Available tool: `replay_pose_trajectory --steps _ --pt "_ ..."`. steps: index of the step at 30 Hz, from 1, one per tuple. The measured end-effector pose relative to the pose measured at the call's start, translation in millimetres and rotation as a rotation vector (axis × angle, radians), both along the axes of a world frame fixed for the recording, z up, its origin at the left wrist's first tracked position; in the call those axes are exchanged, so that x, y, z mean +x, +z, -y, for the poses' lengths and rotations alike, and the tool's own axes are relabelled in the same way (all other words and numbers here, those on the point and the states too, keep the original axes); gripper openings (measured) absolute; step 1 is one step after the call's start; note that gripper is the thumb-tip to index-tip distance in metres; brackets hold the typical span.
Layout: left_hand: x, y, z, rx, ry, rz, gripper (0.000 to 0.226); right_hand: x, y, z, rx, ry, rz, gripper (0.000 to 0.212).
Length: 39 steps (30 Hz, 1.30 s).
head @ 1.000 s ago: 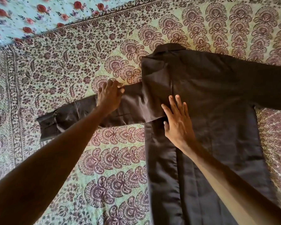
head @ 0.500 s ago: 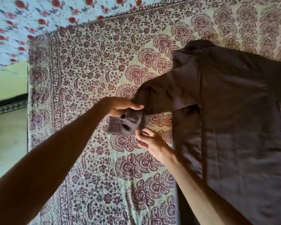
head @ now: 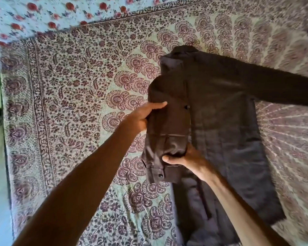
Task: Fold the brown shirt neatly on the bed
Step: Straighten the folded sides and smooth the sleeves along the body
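Spreading under everything: the printed bedspread (head: 75,89).
Brown shirt (head: 226,110): lies flat on the bed, collar far from me; I judge it light, soft and limp.
Sleeve (head: 167,125): doubled along the shirt's near-left edge, cuff (head: 160,172) toward me.
Left hand (head: 140,116): fingers closed on the sleeve's upper fold.
Right hand (head: 187,158): pinching the sleeve above the cuff, the best hold by my reckoning.

No readable text, labels, brands, numbers or signs are showing anywhere in the head view.
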<state>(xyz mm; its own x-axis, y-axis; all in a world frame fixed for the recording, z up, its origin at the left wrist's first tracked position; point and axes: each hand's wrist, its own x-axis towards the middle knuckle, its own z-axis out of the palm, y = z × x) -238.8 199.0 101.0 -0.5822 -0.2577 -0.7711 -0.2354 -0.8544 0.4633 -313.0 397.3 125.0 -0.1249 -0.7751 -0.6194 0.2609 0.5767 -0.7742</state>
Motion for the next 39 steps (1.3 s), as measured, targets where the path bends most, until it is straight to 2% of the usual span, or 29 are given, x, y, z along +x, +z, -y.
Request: replay_pose_trajectory --steps 2,4,8,10,13,15,18,21,24,27,30,32,36,37,39 --pt "-6 1 -3 0.012 0.128 -0.142 0.03 -15 13 -2 -0.004 0.046 -0.04 0.025" --pt "-11 -13 -5 0.045 0.159 -0.153 0.032 -25 16 -6 0.014 0.104 -0.137 0.019" --pt "-9 -47 -33 0.014 -0.036 0.161 0.011 -30 -5 -25 0.16 0.218 -0.319 0.022" --pt "-5 -62 -50 -0.01 -0.091 0.24 0.006 -31 -34 -45 0.343 0.3 -0.371 0.036" --pt "-5 -80 -73 0.008 -0.1 0.231 0.007 -31 -83 -83 0.505 0.297 -0.261 0.074" --pt "-7 -86 -83 -0.056 -0.11 0.262 0.011 -31 -105 -103 0.548 0.226 -0.209 0.08" --pt "-15 -86 -92 -0.095 -0.013 0.237 0.031 -32 -112 -123 0.616 0.167 -0.078 0.088" --pt "-23 -87 -98 -0.14 0.015 0.259 0.039 -35 -115 -136 0.669 0.158 0.065 0.083" --pt "-28 -95 -107 -0.274 -0.061 0.39 0.048 -35 -113 -143 0.693 0.092 0.108 0.08" --pt "-28 -119 -109 -0.432 -0.093 0.51 0.051 -30 -108 -144 0.736 0.075 0.086 0.053" --pt "-21 -150 -108 -0.461 -0.07 0.579 0.076 -24 -109 -146 0.754 0.082 -0.006 0.054" --pt "-16 -172 -108 -0.497 -0.067 0.564 0.083 -19 -108 -146 0.756 0.066 -0.065 0.05" --pt "-14 -159 -109 -0.568 -0.04 0.565 0.066 -7 -108 -149 0.773 0.076 -0.111 0.033" --pt "-16 -143 -110 -0.563 -0.034 0.561 0.061 -6 -104 -148 0.76 0.136 -0.153 0.029" --pt "-21 -114 -115 -0.562 -0.059 0.576 0.048 -9 -96 -143 0.746 0.386 -0.379 0.037"
